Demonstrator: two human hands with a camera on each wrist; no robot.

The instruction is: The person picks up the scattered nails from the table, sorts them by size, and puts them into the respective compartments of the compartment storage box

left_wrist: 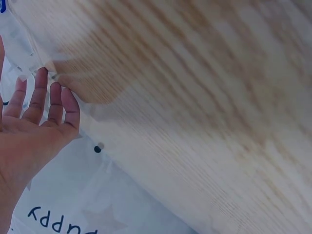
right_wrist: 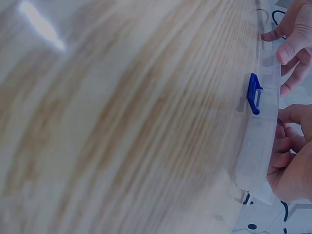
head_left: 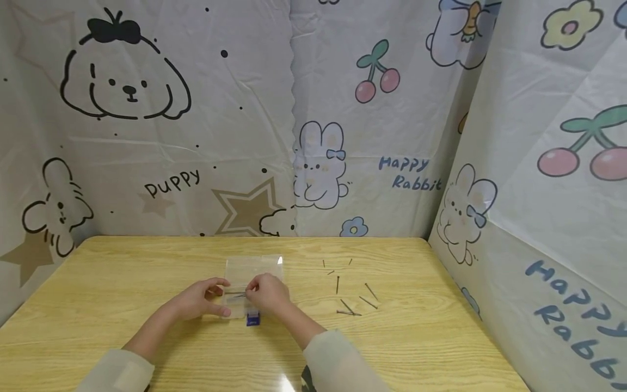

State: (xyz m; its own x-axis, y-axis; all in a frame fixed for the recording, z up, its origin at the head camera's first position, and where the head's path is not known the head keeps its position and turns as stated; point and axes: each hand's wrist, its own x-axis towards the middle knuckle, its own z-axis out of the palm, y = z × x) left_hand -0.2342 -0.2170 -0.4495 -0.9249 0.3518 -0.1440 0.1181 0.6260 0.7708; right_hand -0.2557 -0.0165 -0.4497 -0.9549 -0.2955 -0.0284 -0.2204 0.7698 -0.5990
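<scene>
A clear plastic box [head_left: 245,264] with its lid raised lies at the middle of the table, a blue latch [head_left: 252,319] on its near side. My right hand [head_left: 270,294] is over the box, thumb and fingers curled together and pinching what looks like a thin dark screw. Long dark screws [head_left: 236,294] show at its fingertips, inside the box; how many it holds is hidden. At the box's left side, my left hand [head_left: 196,300] has its thumb and fingers spread, loosely bent around that edge. Nothing is gripped in it.
Several long screws [head_left: 368,302] lie loose on the table to the right of the box. A few much shorter ones [head_left: 331,271] are behind them. Printed cloth [head_left: 254,109] hangs along the table's back and right side.
</scene>
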